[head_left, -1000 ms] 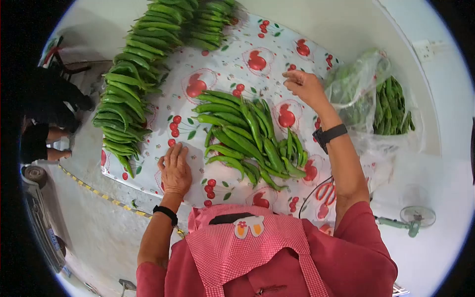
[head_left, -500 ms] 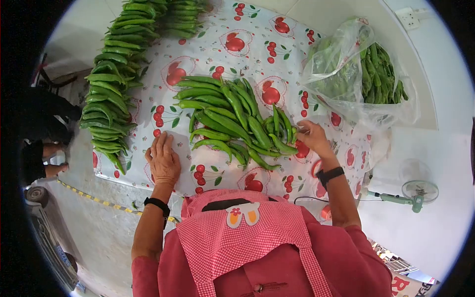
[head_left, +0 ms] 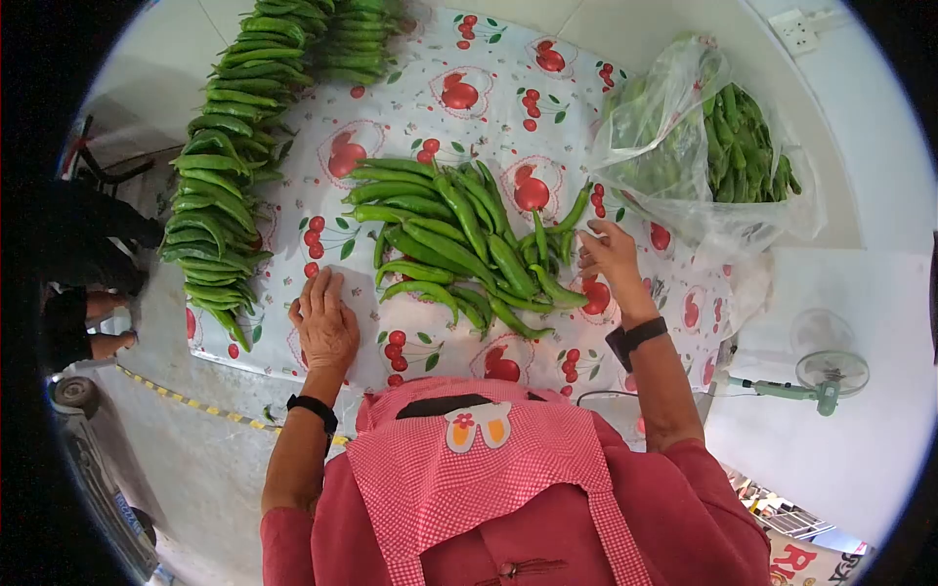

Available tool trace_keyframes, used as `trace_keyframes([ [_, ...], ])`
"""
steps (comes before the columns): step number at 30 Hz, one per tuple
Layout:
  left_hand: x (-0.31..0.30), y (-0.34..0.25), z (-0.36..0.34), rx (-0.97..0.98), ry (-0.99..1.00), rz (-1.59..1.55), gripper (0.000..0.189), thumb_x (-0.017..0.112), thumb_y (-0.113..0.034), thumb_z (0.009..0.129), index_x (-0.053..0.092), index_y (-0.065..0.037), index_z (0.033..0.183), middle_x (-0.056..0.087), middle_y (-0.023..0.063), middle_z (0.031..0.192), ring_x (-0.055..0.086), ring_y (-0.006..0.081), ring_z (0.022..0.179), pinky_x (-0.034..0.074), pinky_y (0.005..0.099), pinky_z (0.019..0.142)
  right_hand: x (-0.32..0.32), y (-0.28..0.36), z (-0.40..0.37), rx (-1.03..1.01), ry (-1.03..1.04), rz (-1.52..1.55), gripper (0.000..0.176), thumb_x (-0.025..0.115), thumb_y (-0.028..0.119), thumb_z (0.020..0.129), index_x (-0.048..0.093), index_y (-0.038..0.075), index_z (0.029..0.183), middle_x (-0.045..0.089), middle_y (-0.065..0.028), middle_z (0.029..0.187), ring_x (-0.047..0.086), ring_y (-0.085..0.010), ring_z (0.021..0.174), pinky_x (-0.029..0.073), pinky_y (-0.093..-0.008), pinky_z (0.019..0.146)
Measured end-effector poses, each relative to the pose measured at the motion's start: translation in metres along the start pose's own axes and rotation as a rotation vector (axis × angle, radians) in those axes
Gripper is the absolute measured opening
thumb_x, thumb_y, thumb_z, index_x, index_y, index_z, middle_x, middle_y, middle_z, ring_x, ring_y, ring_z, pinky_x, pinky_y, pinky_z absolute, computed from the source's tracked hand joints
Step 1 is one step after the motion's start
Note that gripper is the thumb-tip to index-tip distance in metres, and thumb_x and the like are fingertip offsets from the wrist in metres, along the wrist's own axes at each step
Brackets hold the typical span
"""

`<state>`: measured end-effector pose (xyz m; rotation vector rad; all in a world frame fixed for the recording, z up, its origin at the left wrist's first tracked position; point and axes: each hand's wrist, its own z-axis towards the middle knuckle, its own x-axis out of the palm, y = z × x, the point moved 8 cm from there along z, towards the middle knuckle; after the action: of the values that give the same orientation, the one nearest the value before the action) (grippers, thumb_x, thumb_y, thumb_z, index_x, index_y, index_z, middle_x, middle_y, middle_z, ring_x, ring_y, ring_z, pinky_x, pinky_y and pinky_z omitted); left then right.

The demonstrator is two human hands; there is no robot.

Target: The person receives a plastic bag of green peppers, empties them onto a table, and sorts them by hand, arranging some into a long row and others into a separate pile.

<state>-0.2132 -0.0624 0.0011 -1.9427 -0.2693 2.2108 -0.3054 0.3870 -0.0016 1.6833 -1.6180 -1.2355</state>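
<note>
On cherry-print cloth point(head_left: 420, 117), peppers point(head_left: 454, 253), right hand point(head_left: 611, 258) near, red "R" point(head_left: 792, 560) lower right

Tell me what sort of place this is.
Likely a produce workroom or vegetable shop: a long row of green peppers, a loose pepper pile, and a clear plastic bag of green produce.

Stacked peppers point(head_left: 217, 176) and a filled bag point(head_left: 650, 146) suggest a produce workroom.

The left hand point(head_left: 325, 327) rests palm-down on the patterned tablecloth point(head_left: 401, 117); the right hand point(head_left: 610, 259) is just beside the heaped green peppers point(head_left: 445, 246).
</note>
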Motion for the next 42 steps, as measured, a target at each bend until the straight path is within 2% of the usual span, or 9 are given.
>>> trace_keyframes([
  [3, 0.001, 0.001, 0.0, 0.003, -0.004, 0.003, 0.049, 0.053, -0.01, 0.078, 0.048, -0.012, 0.127, 0.046, 0.0061, 0.138, 0.04, 0.0279, 0.129, 0.027, 0.0508, 0.103, -0.02, 0.012, 0.007, -0.145, -0.077, -0.289, 0.029, 0.066, 0.007, 0.083, 0.062, 0.006, 0.112, 0.066, -0.0146, 0.089, 0.066, -0.0204, 0.061, 0.054, -0.0311, 0.051],
  [5, 0.0, 0.001, -0.001, 0.004, -0.007, 0.007, 0.05, 0.053, -0.01, 0.078, 0.048, -0.012, 0.127, 0.046, 0.006, 0.138, 0.04, 0.0278, 0.129, 0.027, 0.0508, 0.103, -0.014, 0.046, -0.001, -0.593, -0.11, -0.699, 0.03, 0.062, 0.005, 0.083, 0.063, 0.011, 0.113, 0.065, -0.0161, 0.105, 0.068, -0.0272, 0.082, 0.056, -0.0353, 0.072],
  [6, 0.0, 0.0, -0.001, 0.01, -0.009, 0.012, 0.05, 0.053, -0.01, 0.078, 0.048, -0.012, 0.127, 0.045, 0.0059, 0.138, 0.04, 0.0277, 0.129, 0.027, 0.0509, 0.103, -0.012, 0.048, 0.003, -0.593, -0.111, -0.7, 0.03, 0.062, 0.005, 0.083, 0.063, 0.011, 0.113, 0.065, -0.0161, 0.105, 0.068, -0.0272, 0.082, 0.056, -0.0353, 0.072],
  [8, 0.002, 0.001, -0.001, 0.014, -0.009, 0.011, 0.05, 0.053, -0.01, 0.078, 0.048, -0.012, 0.128, 0.045, 0.0059, 0.138, 0.04, 0.0276, 0.129, 0.026, 0.0509, 0.103, 0.01, 0.063, 0.005, -0.788, -0.065, -0.854, 0.032, 0.06, 0.003, 0.082, 0.064, 0.013, 0.112, 0.059, -0.0146, 0.122, 0.058, -0.0329, 0.109, 0.047, -0.039, 0.093],
  [11, 0.003, 0.001, -0.002, 0.012, -0.007, 0.013, 0.05, 0.053, -0.01, 0.078, 0.048, -0.013, 0.127, 0.045, 0.006, 0.138, 0.04, 0.0276, 0.129, 0.026, 0.0509, 0.104, 0.045, 0.073, 0.008, -1.006, -0.053, -1.295, 0.035, 0.062, 0.003, 0.079, 0.063, 0.014, 0.113, 0.052, -0.0137, 0.13, 0.049, -0.0335, 0.121, 0.042, -0.043, 0.1],
  [23, 0.003, 0.002, -0.002, 0.001, -0.017, 0.001, 0.048, 0.053, -0.009, 0.078, 0.048, -0.012, 0.126, 0.046, 0.0072, 0.137, 0.04, 0.029, 0.129, 0.026, 0.0509, 0.105, 0.053, 0.051, -0.04, -0.918, 0.327, -1.21, 0.029, 0.066, 0.009, 0.077, 0.061, 0.012, 0.105, 0.057, -0.0088, 0.114, 0.056, -0.0308, 0.105, 0.05, -0.0391, 0.085],
  [29, 0.001, 0.0, 0.0, -0.001, -0.022, 0.008, 0.048, 0.053, -0.009, 0.078, 0.049, -0.011, 0.126, 0.047, 0.0069, 0.137, 0.041, 0.0287, 0.129, 0.026, 0.0509, 0.104, 0.023, 0.043, -0.011, -0.7, 0.16, -1.145, 0.024, 0.067, 0.01, 0.077, 0.06, 0.01, 0.101, 0.059, -0.0087, 0.102, 0.058, -0.0301, 0.097, 0.049, -0.0401, 0.081],
  [35, 0.004, 0.002, 0.0, -0.012, -0.018, 0.036, 0.047, 0.053, -0.009, 0.079, 0.05, -0.013, 0.125, 0.047, 0.0054, 0.136, 0.041, 0.0266, 0.129, 0.027, 0.0498, 0.104, 0.039, 0.099, 0.005, -0.913, -0.117, -0.947, 0.026, 0.067, 0.009, 0.077, 0.06, 0.011, 0.102, 0.059, -0.0088, 0.101, 0.055, -0.0301, 0.101, 0.047, -0.0406, 0.085],
  [42, 0.001, 0.0, -0.001, -0.009, 0.0, 0.003, 0.047, 0.051, -0.01, 0.081, 0.048, -0.011, 0.127, 0.046, 0.0083, 0.137, 0.04, 0.0298, 0.128, 0.026, 0.049, 0.105, 0.038, 0.084, 0.023, -0.926, 0.054, -0.995, 0.031, 0.065, 0.003, 0.077, 0.061, 0.01, 0.107, 0.06, -0.0082, 0.103, 0.054, -0.0309, 0.102, 0.046, -0.0402, 0.089],
])
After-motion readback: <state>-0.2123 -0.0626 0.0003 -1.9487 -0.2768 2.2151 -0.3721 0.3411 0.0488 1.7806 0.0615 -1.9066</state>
